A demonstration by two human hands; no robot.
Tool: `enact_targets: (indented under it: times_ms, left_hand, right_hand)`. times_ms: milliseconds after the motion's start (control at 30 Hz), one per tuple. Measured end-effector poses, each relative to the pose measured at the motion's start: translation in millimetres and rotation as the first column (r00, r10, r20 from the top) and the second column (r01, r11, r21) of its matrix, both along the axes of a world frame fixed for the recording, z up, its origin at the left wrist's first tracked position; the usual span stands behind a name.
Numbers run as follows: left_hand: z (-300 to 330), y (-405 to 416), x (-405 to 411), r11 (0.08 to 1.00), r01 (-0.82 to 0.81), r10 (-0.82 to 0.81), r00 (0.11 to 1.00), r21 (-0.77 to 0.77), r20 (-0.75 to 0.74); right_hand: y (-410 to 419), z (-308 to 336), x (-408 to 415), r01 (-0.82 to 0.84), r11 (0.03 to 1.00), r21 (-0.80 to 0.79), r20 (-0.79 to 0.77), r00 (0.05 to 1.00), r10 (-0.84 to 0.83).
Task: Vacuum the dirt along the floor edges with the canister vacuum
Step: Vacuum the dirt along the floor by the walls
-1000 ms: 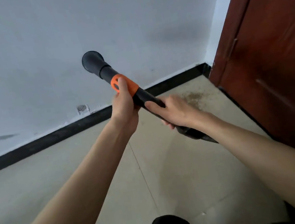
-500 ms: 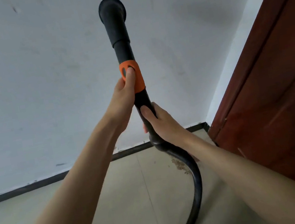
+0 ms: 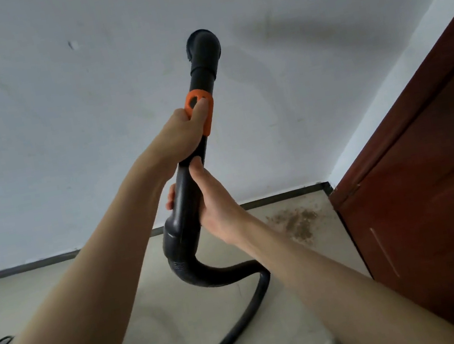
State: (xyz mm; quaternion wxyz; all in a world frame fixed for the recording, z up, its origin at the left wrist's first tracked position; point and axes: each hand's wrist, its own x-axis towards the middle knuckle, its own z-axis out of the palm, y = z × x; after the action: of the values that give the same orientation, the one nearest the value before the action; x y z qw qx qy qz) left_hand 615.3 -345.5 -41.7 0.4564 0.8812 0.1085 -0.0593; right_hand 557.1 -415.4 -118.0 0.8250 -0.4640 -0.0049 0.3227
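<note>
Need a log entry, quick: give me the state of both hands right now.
Left hand: grips the vacuum wand at its orange collar, thumb on the collar.
Right hand: grips the wand lower down.

White wall (image 3: 62, 140), beige floor (image 3: 184, 315), brown door (image 3: 438, 210)

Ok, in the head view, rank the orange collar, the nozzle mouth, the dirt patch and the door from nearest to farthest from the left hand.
1. Orange collar: under the left hand's thumb.
2. Nozzle mouth: above, at the wand's top.
3. Dirt patch: lower right, on the floor by the corner.
4. Door: far right.
</note>
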Motion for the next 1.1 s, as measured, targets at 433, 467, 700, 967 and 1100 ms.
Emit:
enact_targets:
  times_ms: [433, 467, 700, 967, 1100]
  left_hand:
    - [-57, -112, 48, 0.954, -0.061, 0.017, 0.989, -0.295, -0.148]
    - [-58, -117, 49, 0.939, -0.064, 0.02, 0.991, -0.337, -0.134]
    - [-106, -121, 32, 0.89, -0.245, 0.212, 0.969, -0.385, -0.125]
    - [-202, -159, -38, 0.865, -0.017, -0.151, 0.944, -0.502, -0.293]
    - [-207, -159, -44, 0.895, 0.025, -0.081, 0.991, -0.445, -0.107]
  right_hand:
    - [-140, -52, 63, -0.106, 0.98, -0.167, 0.024, 0.993, 0.112]
    - [-150, -50, 71, -0.091, 0.968, -0.233, 0.072, 0.991, 0.11]
    - [-194, -35, 111, -0.04, 0.912, -0.408, 0.194, 0.972, 0.129]
    - [-201, -44, 109, -0.03, 0.948, -0.317, 0.185, 0.978, 0.093]
    - [-208, -41, 105, -0.012, 0.966, -0.258, 0.156, 0.986, 0.054]
